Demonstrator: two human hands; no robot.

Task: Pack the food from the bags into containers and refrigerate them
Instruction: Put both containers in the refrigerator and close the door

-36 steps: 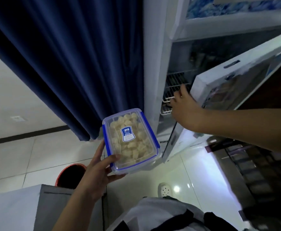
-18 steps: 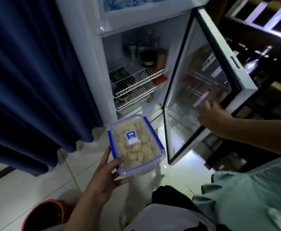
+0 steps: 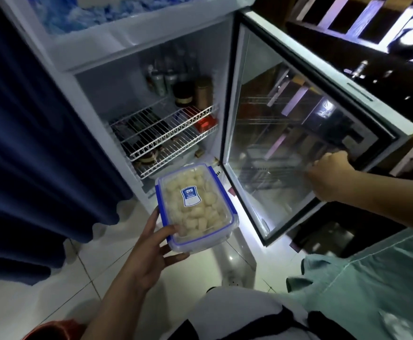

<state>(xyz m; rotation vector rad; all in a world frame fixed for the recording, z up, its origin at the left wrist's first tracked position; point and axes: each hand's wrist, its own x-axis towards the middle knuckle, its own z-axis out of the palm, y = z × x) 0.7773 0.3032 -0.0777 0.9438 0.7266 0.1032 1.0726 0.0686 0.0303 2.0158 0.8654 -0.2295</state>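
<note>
My left hand (image 3: 149, 251) holds a clear lidded container (image 3: 195, 207) with blue clips by its near left corner. It is full of pale food pieces and bears a blue label. It hovers just in front of the open fridge (image 3: 136, 77). My right hand (image 3: 328, 176) grips the edge of the glass fridge door (image 3: 286, 133), which stands swung wide to the right. Inside, white wire shelves (image 3: 166, 133) carry jars and bottles at the back and a red item at the right.
A dark blue curtain (image 3: 29, 143) hangs down the left side, close to the fridge. White floor tiles (image 3: 97, 273) lie below. An orange bucket rim (image 3: 51, 330) shows at the bottom left. Dark wooden furniture (image 3: 372, 33) stands behind the door.
The fridge door has swung from nearly shut to wide open under my right hand. The view turned to face the fridge interior. The container stays in my left hand.
</note>
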